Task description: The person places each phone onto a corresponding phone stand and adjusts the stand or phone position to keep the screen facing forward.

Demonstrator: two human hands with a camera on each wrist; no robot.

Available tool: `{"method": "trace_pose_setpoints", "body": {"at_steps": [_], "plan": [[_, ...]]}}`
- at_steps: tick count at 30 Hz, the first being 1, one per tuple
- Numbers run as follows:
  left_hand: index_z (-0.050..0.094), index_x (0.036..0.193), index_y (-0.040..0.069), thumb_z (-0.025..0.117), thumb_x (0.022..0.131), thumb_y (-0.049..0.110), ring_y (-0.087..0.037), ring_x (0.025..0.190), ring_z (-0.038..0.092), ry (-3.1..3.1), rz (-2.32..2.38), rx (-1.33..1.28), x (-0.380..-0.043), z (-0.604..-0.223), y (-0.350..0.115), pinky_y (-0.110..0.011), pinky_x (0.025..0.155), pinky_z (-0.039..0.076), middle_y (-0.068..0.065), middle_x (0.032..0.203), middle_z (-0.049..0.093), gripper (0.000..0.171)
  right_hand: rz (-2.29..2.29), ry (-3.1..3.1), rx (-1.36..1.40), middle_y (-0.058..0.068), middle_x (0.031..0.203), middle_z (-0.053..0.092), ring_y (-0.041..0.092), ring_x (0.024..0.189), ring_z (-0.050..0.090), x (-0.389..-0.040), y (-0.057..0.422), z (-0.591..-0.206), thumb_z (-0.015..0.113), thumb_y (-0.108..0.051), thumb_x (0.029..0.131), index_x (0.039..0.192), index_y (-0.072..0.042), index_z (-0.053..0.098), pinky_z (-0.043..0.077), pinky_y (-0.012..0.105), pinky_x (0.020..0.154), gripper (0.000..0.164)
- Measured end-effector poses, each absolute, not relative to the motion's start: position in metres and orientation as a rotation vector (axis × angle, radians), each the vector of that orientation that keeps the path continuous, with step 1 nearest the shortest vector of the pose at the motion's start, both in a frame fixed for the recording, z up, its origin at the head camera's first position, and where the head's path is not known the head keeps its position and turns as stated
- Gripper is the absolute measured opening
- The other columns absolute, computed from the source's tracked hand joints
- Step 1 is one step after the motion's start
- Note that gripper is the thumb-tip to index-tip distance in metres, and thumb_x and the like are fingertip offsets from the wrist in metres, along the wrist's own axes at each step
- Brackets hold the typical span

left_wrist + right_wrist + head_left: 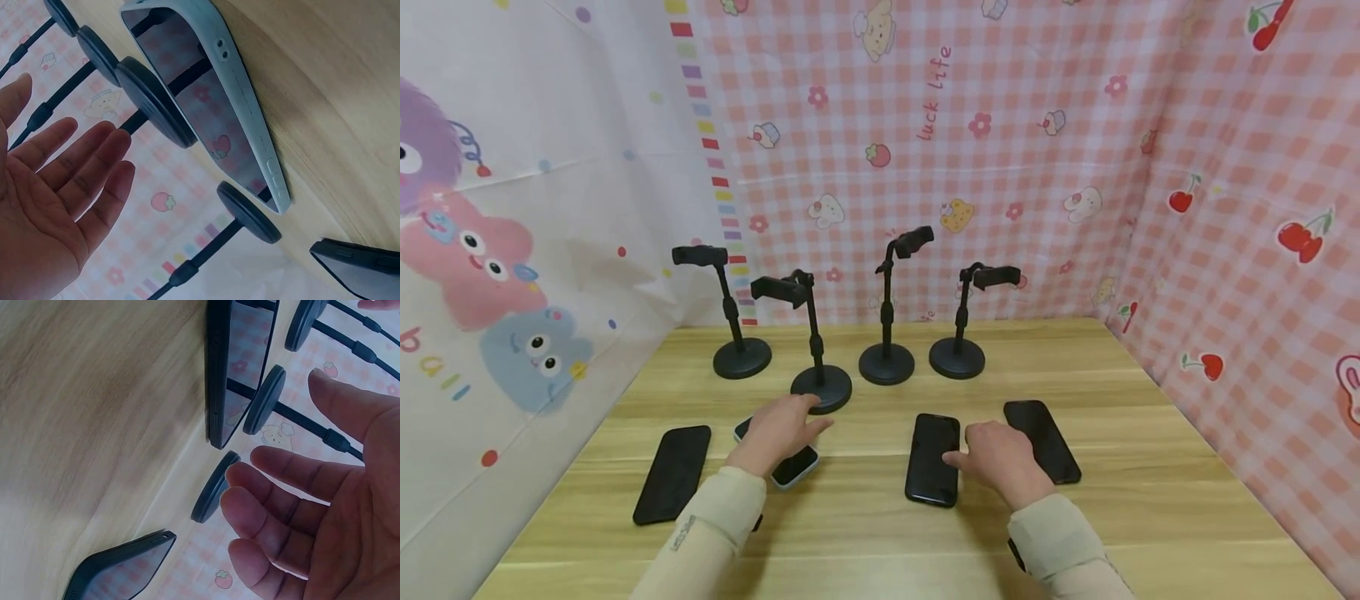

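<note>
My left hand (778, 431) hovers over a smartphone in a pale blue case (795, 468), hiding its middle in the head view. In the left wrist view its fingers (94, 187) are loosely spread beside that phone (212, 94), holding nothing. My right hand (1000, 458) is between two black smartphones: one (933, 460) to its left, overlapped by the thumb, and another (1043, 442) behind it to the right. The right wrist view shows this hand (312, 506) relaxed and holding nothing, near the upright-looking edge of a black phone (219, 369).
Several black phone stands with round bases stand along the back: far left (742, 358), left middle (822, 388), middle (887, 364) and right (957, 358). A further black phone (673, 475) lies at the left of the wooden table (865, 542). Patterned cloths (1015, 183) enclose the table.
</note>
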State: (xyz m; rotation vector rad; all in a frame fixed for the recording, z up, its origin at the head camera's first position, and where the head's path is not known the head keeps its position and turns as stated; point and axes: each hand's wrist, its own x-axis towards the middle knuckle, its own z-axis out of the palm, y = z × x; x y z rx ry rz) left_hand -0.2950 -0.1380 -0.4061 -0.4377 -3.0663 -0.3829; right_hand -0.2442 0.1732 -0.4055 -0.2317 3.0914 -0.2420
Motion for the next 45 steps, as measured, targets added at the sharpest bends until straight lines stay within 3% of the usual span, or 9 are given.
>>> {"method": "trace_pose_setpoints", "body": {"at_steps": [29, 45], "plan": [[0.060, 0.134, -0.001, 0.060, 0.098, 0.041, -0.039, 0.113, 0.061, -3.064, -0.407, -0.397, -0.322, -0.392, -0.142, -0.053, 0.094, 0.048, -0.021, 0.126, 0.063, 0.055, -0.227, 3.033, -0.183, 0.006, 0.072, 0.057, 0.021, 0.064, 0.052, -0.239, 0.167, -0.403, 0.072, -0.046, 0.088, 0.091, -0.002, 0.068, 0.047, 0.038, 0.059, 0.044], [0.060, 0.135, 0.002, 0.059, 0.098, 0.045, -0.037, 0.117, 0.059, -3.067, -0.349, -0.402, -0.333, -0.385, -0.137, -0.053, 0.095, 0.047, -0.019, 0.130, 0.062, 0.056, -0.204, 3.035, -0.194, 0.008, 0.074, 0.060, 0.021, 0.065, 0.054, -0.239, 0.168, -0.405, 0.072, -0.046, 0.088, 0.092, -0.002, 0.069, 0.051, 0.041, 0.060, 0.045]]}}
